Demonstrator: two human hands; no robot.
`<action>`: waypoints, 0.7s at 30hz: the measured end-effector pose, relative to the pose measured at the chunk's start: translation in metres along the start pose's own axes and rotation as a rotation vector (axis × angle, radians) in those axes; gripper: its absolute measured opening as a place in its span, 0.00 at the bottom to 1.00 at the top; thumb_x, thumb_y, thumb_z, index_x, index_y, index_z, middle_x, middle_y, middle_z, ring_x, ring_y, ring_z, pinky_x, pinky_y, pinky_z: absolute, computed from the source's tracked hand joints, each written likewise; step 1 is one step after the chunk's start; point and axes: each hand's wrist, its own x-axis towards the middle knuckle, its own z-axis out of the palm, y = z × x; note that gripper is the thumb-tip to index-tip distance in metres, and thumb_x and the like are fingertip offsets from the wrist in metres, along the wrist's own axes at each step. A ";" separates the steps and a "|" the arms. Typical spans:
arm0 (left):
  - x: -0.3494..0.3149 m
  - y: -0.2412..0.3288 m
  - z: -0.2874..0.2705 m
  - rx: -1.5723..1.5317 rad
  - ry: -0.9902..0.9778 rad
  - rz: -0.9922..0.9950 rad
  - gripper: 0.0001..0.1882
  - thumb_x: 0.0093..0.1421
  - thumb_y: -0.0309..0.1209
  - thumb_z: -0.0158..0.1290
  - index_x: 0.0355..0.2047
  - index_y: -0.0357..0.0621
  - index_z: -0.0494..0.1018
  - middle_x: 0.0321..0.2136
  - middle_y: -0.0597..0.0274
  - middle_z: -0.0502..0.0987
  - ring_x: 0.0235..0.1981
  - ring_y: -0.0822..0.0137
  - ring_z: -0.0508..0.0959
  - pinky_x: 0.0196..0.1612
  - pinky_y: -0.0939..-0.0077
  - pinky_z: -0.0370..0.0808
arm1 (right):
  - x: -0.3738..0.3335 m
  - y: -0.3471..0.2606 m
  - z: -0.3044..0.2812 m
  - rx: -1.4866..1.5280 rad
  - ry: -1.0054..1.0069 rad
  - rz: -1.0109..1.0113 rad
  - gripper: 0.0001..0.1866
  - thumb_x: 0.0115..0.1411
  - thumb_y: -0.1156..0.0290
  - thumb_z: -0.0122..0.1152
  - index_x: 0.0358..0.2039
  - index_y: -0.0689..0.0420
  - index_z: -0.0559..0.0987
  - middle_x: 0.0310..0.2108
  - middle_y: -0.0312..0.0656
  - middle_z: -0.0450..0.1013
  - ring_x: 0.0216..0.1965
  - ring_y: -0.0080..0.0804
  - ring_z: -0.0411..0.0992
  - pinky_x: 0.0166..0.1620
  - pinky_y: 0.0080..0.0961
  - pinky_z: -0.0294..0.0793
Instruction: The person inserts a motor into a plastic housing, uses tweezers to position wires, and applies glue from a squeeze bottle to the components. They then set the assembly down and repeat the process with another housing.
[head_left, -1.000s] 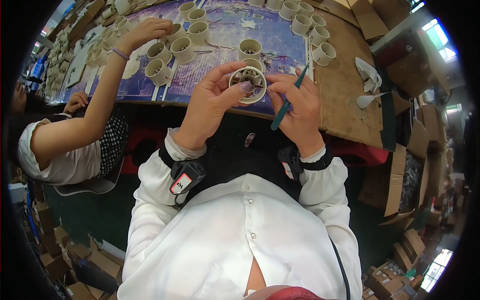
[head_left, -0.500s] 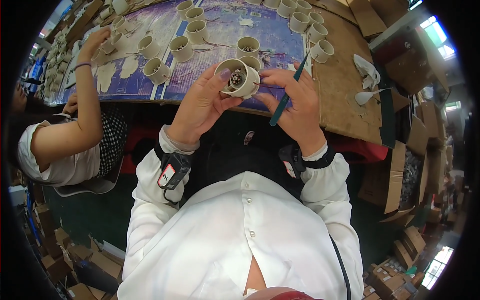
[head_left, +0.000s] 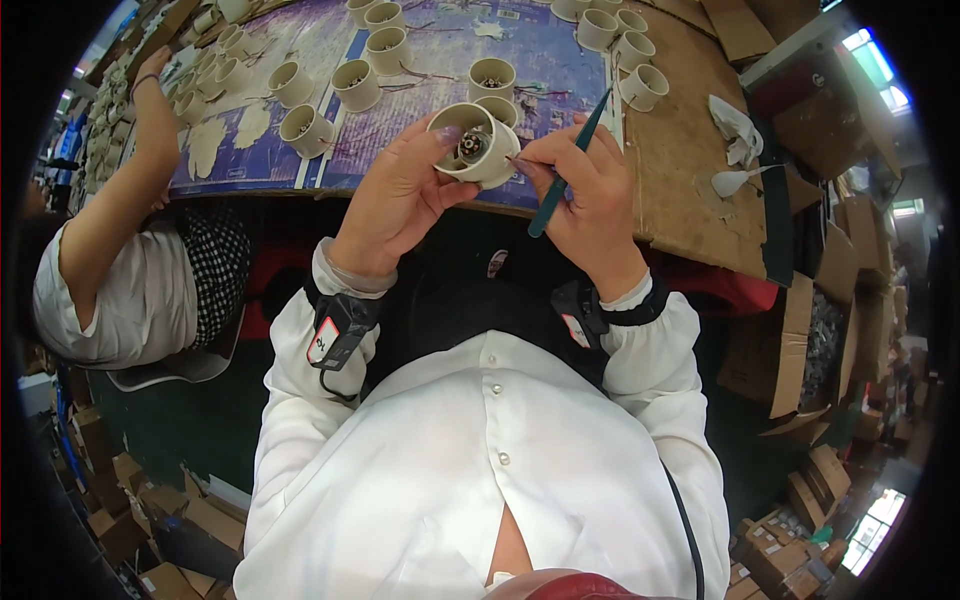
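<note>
A worn desk (head_left: 685,190) covered with purple-printed sheeting and brown cardboard carries rows of cream-white cylindrical cups with thin dark wires. Just above its near edge, the left hand (head_left: 395,195) tilts one cream-white cylindrical cup with a round metallic insert (head_left: 497,160), its grip pinching the rim, thumb over the lip. The right hand (head_left: 588,180) has its grip closed round a slim teal tweezer-like tool (head_left: 551,206); thumb and forefinger meet at the cup's side, though whether they pinch a wire is unclear. A co-worker's bare arm (head_left: 120,210) reaches in from the left.
</note>
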 end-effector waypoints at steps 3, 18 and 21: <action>0.004 0.000 -0.006 -0.036 -0.006 -0.002 0.22 0.67 0.40 0.45 0.55 0.41 0.64 0.45 0.62 0.74 0.42 0.72 0.77 0.41 0.80 0.79 | -0.004 -0.004 0.005 0.011 0.012 0.043 0.06 0.51 0.76 0.65 0.29 0.56 0.76 0.24 0.39 0.73 0.27 0.39 0.69 0.35 0.33 0.69; 0.005 -0.012 0.011 0.418 0.014 0.223 0.28 0.63 0.29 0.48 0.62 0.40 0.55 0.48 0.60 0.71 0.42 0.71 0.73 0.39 0.77 0.74 | -0.004 -0.016 0.008 0.031 -0.016 0.138 0.05 0.54 0.76 0.63 0.31 0.57 0.76 0.27 0.41 0.74 0.27 0.39 0.70 0.30 0.30 0.67; 0.008 -0.013 0.007 0.173 0.038 0.201 0.27 0.62 0.27 0.50 0.61 0.39 0.57 0.45 0.61 0.72 0.39 0.72 0.73 0.37 0.79 0.73 | -0.002 -0.013 0.012 0.048 0.050 -0.034 0.09 0.49 0.80 0.65 0.31 0.58 0.77 0.27 0.41 0.74 0.28 0.40 0.71 0.31 0.30 0.69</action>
